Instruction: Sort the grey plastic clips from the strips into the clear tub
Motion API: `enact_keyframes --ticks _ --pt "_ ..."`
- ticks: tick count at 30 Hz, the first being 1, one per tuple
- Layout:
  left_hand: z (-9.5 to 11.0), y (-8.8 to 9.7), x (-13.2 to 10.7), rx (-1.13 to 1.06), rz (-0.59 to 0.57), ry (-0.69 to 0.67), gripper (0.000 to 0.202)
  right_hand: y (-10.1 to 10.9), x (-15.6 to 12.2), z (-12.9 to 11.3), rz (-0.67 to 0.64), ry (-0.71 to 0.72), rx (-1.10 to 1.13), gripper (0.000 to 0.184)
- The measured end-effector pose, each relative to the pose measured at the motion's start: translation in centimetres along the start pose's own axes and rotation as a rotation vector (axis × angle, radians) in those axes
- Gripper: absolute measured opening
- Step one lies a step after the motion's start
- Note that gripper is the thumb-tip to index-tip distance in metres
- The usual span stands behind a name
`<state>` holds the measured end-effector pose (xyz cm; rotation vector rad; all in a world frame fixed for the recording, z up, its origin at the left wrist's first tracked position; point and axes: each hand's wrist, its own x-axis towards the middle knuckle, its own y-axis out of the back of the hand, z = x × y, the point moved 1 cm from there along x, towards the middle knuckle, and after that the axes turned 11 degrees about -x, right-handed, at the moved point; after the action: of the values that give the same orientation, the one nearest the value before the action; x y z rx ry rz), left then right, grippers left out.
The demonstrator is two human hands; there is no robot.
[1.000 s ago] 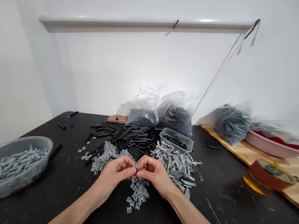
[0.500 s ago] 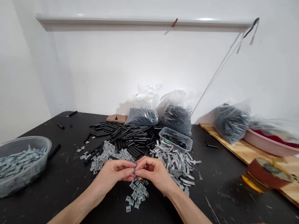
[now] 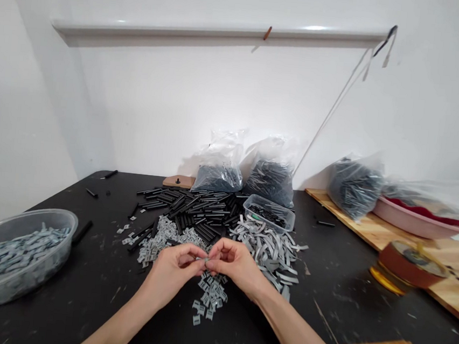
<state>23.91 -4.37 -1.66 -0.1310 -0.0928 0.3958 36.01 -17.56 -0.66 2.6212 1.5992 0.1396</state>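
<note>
Fingertips of my left hand [image 3: 173,272] and my right hand [image 3: 236,267] meet over the middle of the table, both pinched on one small grey plastic piece [image 3: 206,261]. Fingers cover most of it, so its exact shape is hidden. Just below lies a small heap of flat grey slotted clips [image 3: 211,296]. A larger pile of small grey plastic pieces [image 3: 162,236] spreads behind my left hand. Beyond my right hand lie many grey strips [image 3: 265,243]. Black rods [image 3: 197,207] are heaped farther back.
A clear tub [image 3: 69,238] of grey pieces stands at left. Behind the rods are a clear box [image 3: 289,221] and bags of black parts [image 3: 271,179]. At right are a tape roll [image 3: 411,265], a wooden board [image 3: 355,219] and a pink basin [image 3: 411,219].
Both hands stay together at the same spot, with slight finger shifts around the small grey piece. The whole view has moved slightly.
</note>
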Motion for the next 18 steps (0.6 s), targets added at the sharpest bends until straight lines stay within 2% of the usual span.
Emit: enact_keyframes --ticks 18 --pt "-0.29 0.01 -0.28 0.219 0.068 -0.189 0.008 -0.46 0.11 0.25 0.078 0.017 0.021 0.027"
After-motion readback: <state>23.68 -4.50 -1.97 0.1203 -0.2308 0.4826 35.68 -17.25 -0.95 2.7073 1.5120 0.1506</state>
